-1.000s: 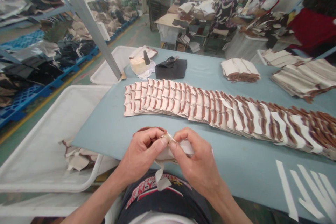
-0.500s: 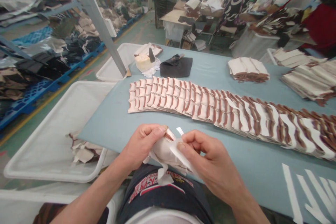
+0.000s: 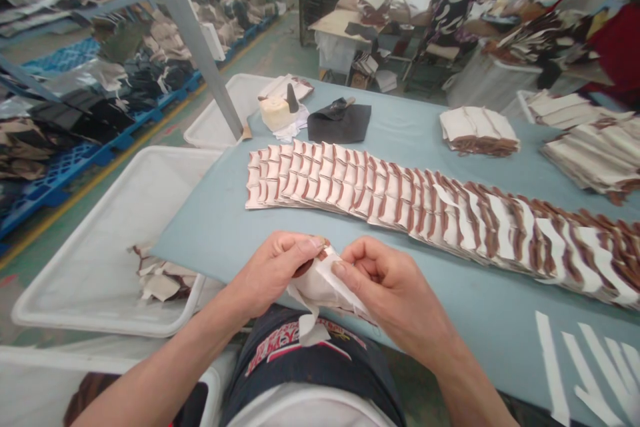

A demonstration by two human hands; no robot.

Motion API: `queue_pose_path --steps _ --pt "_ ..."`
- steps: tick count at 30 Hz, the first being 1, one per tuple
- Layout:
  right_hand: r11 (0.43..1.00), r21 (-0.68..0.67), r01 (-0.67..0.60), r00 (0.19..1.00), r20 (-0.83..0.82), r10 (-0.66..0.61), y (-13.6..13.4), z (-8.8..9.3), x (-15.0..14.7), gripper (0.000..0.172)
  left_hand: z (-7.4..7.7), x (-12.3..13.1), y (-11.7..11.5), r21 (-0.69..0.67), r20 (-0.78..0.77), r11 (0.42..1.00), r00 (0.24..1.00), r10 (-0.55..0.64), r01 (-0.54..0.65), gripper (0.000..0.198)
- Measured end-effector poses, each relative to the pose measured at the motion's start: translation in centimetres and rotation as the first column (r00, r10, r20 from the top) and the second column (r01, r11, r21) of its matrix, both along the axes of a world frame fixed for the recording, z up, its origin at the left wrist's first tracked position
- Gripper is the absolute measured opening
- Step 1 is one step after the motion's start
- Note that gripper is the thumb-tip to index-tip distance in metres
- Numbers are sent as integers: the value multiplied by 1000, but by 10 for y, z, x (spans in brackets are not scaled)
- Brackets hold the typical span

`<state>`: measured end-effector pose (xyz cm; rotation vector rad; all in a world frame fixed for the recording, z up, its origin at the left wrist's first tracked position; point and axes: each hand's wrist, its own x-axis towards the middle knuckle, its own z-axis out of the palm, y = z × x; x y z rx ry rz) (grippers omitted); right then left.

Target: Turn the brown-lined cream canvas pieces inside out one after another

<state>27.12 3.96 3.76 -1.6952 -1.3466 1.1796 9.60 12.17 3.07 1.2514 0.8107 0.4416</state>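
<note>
Near the table's front edge, my left hand pinches the upper end of a cream piece with a brown edge, which looks like fabric or leather. My right hand is closed on a white strip, its thumb pressing the strip against the piece. The fingers behind the piece are partly hidden. A loose pale tail dangles from its lower side over my dark apron. Beyond my hands, a long overlapping row of similar cream and brown pieces lies across the table.
White strips lie at the table's right front. A yellowish roll and a black cloth sit at the back, left of a cream stack. White bins stand left, beside a metal post.
The strip's free end, which stuck up past the piece, now lies down against it. My right hand has shifted slightly left, and both hands stay close together.
</note>
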Motion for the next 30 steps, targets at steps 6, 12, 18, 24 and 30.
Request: queue_pose_path --steps 6,12,18,24,30 --pt "1000 10 27 1000 -11 -27 3 -1 -2 27 1 1 1 50 20 998 999 -27 26 43" --pt "999 2 34 999 36 -34 9 1 -4 26 -2 -1 0 65 3 997 1000 -28 28 45" --pt "999 2 33 992 125 -33 10 0 -7 22 -4 -3 -1 97 -16 995 1000 -24 26 44" --pt "998 -55 38 999 10 -38 14 -8 -6 21 -9 -4 0 125 -15 992 1000 -5 7 44" --pt "996 -77 47 992 -114 -55 16 -14 -7 24 -11 -3 0 86 -22 996 1000 11 -9 46"
